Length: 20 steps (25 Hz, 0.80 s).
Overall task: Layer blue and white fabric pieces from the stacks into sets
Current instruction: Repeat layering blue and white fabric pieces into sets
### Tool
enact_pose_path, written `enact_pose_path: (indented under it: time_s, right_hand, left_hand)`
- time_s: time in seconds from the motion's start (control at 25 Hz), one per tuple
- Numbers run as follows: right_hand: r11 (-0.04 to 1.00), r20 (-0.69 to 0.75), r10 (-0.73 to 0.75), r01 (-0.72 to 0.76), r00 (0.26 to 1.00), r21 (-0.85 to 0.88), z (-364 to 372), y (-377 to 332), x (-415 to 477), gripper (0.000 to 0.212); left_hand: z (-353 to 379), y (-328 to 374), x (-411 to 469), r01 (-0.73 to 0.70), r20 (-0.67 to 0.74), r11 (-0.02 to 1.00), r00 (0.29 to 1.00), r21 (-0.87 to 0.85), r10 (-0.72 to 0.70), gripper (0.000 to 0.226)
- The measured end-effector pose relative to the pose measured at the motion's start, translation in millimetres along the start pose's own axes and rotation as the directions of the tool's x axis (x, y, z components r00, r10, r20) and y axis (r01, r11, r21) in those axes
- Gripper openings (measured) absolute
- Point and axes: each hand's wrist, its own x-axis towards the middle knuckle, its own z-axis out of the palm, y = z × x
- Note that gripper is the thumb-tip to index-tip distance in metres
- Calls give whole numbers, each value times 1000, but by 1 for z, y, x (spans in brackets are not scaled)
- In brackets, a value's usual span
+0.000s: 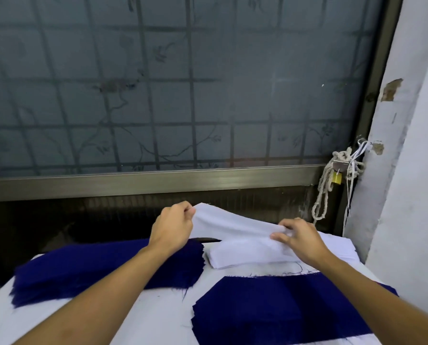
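Pick step: fingers of left hand (173,229) and right hand (300,239) pinch opposite ends of 1 white piece (232,226), held just above white stack (245,255) at 1 o'clock on worktop (158,317); next move likely calls for carrying it to 5 o'clock and squaring it onto blue pile (282,312).

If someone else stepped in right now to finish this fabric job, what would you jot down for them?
Left hand: pinches the left end of a white piece.
Right hand: pinches its right end; the piece is lifted above the white stack.
Blue stack lies at the left; the near pile shows blue on top.
Done: one white piece picked up.
Left: probably lay it on the near pile, then keep layering.
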Motion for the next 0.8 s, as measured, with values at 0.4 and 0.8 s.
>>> enact_pose_path:
  time_s: [0.4,0.8]
  right_hand:
    - [977,29,3,-10,1000,215,-20,-40,-68,7]
    - [948,-1,23,-21,1000,317,11,-79,-107,9]
  left_hand:
    - [-87,-66,-68,148,-80,987,985,-70,-153,30]
    - [-110,-111,-123,257,-131,952,951,-167,-280,14]
